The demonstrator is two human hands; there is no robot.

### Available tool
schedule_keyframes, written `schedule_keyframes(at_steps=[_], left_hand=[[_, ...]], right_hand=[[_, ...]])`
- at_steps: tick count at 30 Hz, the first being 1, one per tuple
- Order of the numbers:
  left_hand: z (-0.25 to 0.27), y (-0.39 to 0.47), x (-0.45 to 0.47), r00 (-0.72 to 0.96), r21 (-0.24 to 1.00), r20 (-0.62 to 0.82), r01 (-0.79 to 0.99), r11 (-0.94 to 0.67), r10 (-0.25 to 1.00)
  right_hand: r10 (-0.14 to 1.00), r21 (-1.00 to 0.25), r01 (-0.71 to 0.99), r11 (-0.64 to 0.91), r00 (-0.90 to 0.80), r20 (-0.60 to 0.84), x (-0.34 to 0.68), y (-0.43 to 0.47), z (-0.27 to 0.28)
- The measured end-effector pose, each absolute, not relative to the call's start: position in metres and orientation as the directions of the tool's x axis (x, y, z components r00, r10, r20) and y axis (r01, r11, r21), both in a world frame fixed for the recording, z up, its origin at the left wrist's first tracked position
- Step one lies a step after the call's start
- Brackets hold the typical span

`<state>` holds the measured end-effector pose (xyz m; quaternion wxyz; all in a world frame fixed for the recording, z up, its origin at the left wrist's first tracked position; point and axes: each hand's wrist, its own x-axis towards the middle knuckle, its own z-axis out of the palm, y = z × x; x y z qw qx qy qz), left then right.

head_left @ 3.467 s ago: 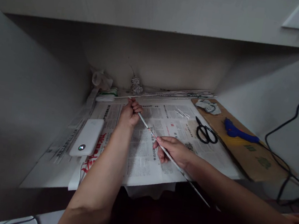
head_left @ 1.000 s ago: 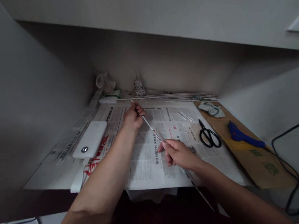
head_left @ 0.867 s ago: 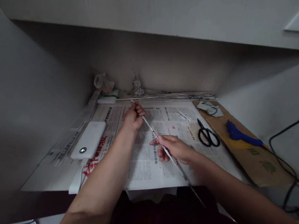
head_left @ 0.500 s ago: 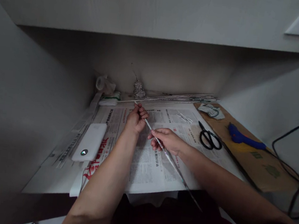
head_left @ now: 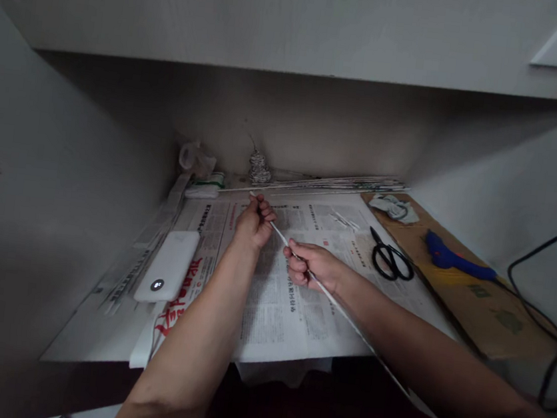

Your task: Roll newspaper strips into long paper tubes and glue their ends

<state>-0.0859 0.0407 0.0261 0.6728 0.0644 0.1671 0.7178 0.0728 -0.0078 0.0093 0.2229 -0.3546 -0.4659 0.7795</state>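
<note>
A long thin rolled paper stick (head_left: 347,316) runs slantwise from above the newspaper (head_left: 265,321) down past the table's front edge. My left hand (head_left: 255,223) is closed round its far part, and a short white tip shows beyond the fingers. Farther down the same stick, my right hand (head_left: 311,265) wraps it with curled fingers. Both hands are over the printed sheet, a short stretch of stick bare between them. Behind my left hand lies a bundle of similar thin sticks (head_left: 341,185) along the back wall.
Black-handled scissors (head_left: 392,261) lie right of my right hand, near small white paper pieces (head_left: 344,220). A blue glue gun (head_left: 457,256) with a cord rests on cardboard (head_left: 497,321). At left is a white power bank (head_left: 169,265). A twisted coil (head_left: 259,166) stands behind.
My right hand has slid slightly down and right along the stick and closed more tightly. The stick's lower end has swung right and looks narrower. My left hand has hardly moved.
</note>
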Motion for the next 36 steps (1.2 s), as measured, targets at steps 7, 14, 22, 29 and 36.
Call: schedule_keyframes(at_steps=[7, 14, 22, 29, 36], left_hand=[[0.024, 0.041, -0.085, -0.084, 0.31, -0.114, -0.95, -0.045, 0.99], [0.025, 0.04, -0.081, -0.065, 0.299, -0.121, -0.954, -0.026, 0.991], [0.022, 0.038, -0.076, -0.063, 0.346, -0.102, -0.938, -0.024, 0.993], [0.023, 0.039, -0.081, -0.128, 0.384, -0.157, -0.921, -0.059, 0.979], [0.026, 0.041, -0.085, -0.104, 0.277, -0.147, -0.959, -0.06, 0.984]], right_hand=[[0.786, -0.975, 0.11, -0.191, -0.578, -0.219, 0.064, -0.001, 0.011], [0.593, -0.854, -0.077, -0.515, -0.751, -0.29, 0.066, 0.005, 0.009], [0.606, -0.831, -0.141, -0.539, -0.749, -0.266, 0.058, 0.008, 0.009], [0.73, -0.95, 0.156, -0.269, -0.611, -0.307, 0.073, -0.01, 0.011], [0.847, -0.923, 0.382, 0.045, -0.504, -0.167, 0.113, -0.043, 0.015]])
